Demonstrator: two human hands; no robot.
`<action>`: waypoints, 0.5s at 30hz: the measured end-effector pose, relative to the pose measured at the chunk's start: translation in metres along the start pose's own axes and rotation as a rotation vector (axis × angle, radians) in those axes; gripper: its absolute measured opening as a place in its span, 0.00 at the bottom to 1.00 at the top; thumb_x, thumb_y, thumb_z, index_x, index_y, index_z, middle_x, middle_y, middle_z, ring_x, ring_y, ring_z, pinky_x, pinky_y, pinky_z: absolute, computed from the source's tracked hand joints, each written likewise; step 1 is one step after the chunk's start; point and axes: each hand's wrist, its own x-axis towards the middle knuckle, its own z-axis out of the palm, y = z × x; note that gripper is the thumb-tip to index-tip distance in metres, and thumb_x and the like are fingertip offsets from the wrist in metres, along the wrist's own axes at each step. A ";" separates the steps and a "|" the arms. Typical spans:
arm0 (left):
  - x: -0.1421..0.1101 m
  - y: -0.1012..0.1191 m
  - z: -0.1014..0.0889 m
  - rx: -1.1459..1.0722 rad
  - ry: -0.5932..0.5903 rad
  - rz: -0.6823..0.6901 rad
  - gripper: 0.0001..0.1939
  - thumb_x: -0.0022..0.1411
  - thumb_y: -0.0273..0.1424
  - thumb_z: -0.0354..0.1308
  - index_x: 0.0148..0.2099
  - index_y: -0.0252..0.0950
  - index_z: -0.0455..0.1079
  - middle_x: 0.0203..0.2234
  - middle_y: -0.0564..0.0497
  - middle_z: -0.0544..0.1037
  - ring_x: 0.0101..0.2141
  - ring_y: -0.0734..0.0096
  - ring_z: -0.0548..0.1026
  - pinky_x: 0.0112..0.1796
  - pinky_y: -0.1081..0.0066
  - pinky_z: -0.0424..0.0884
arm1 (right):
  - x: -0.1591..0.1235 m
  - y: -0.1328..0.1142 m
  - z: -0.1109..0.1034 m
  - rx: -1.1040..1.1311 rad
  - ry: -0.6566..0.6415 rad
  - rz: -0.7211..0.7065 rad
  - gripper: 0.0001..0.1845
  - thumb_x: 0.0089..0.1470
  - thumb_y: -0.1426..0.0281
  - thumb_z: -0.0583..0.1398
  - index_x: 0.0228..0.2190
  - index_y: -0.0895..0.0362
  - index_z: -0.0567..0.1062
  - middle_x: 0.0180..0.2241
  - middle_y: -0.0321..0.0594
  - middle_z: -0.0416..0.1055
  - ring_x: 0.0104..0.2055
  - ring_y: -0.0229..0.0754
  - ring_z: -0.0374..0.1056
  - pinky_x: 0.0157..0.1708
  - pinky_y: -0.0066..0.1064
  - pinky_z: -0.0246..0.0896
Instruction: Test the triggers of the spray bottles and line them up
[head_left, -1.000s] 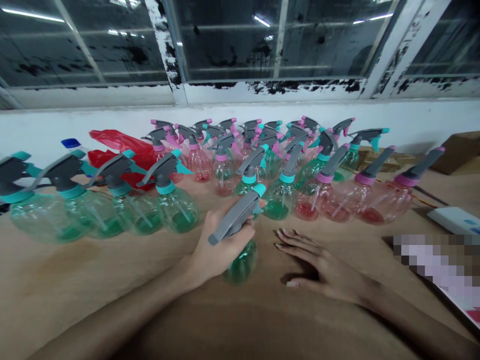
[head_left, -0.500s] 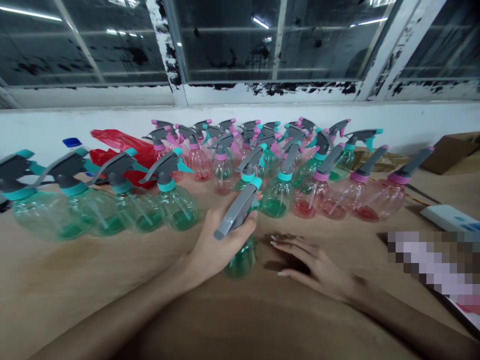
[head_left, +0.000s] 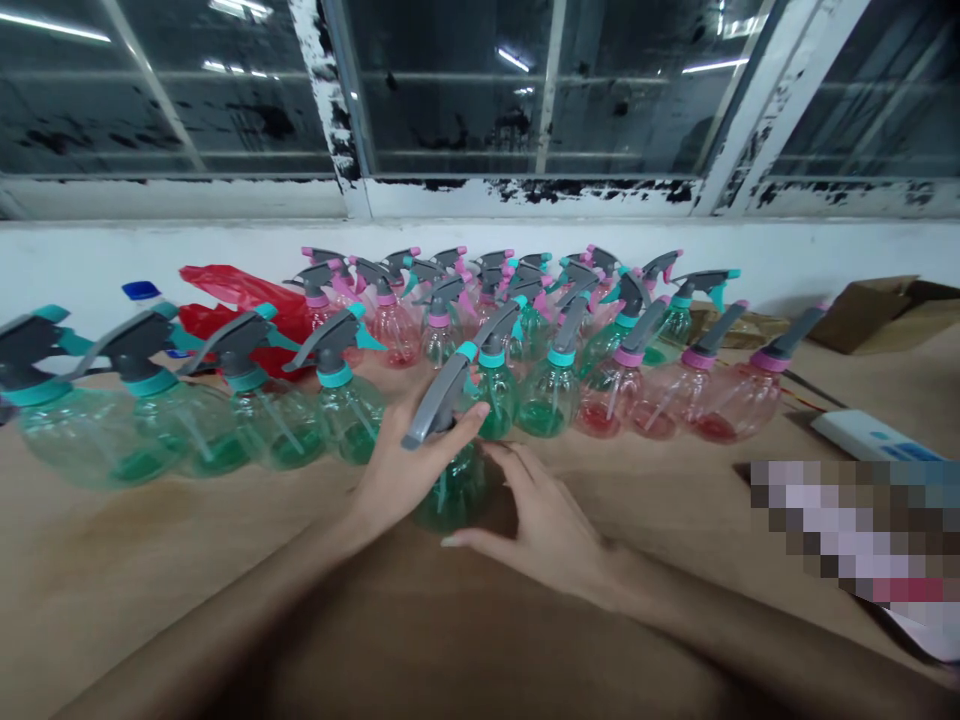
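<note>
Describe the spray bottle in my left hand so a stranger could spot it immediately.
Under the windows stands a brown table with rows of spray bottles. In front of those rows is a green bottle with a grey head and turquoise tip. It alone is gripped, by your left hand.

Behind the held green bottle [head_left: 450, 502], close-packed spray bottles [head_left: 541, 415] bar passage; a teal-collared row [head_left: 244, 430] blocks its back left. The left hand [head_left: 405, 455] covers its upper left, the right hand [head_left: 551, 520] its right side. Bare tabletop [head_left: 667, 500] leaves room on its near side and, farther right, short of a white object [head_left: 874, 438].
</note>
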 end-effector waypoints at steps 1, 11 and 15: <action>0.000 -0.001 -0.002 -0.008 -0.003 -0.001 0.16 0.58 0.40 0.58 0.47 0.40 0.69 0.34 0.52 0.78 0.35 0.69 0.77 0.38 0.70 0.72 | 0.003 -0.002 0.006 0.004 0.039 -0.003 0.43 0.44 0.47 0.60 0.55 0.57 0.57 0.51 0.50 0.64 0.54 0.51 0.61 0.50 0.44 0.61; -0.003 -0.009 -0.028 0.024 -0.030 -0.019 0.30 0.54 0.43 0.61 0.57 0.43 0.61 0.48 0.47 0.74 0.47 0.56 0.72 0.48 0.57 0.68 | 0.024 -0.012 0.035 -0.117 0.191 -0.005 0.37 0.48 0.48 0.57 0.49 0.63 0.64 0.42 0.51 0.69 0.47 0.52 0.64 0.46 0.44 0.62; -0.025 -0.022 -0.047 0.035 -0.064 -0.011 0.34 0.56 0.41 0.59 0.62 0.47 0.51 0.59 0.48 0.63 0.55 0.54 0.64 0.53 0.53 0.64 | 0.031 -0.010 0.033 -0.153 0.195 -0.003 0.38 0.47 0.49 0.58 0.51 0.63 0.63 0.43 0.52 0.69 0.47 0.52 0.64 0.45 0.44 0.62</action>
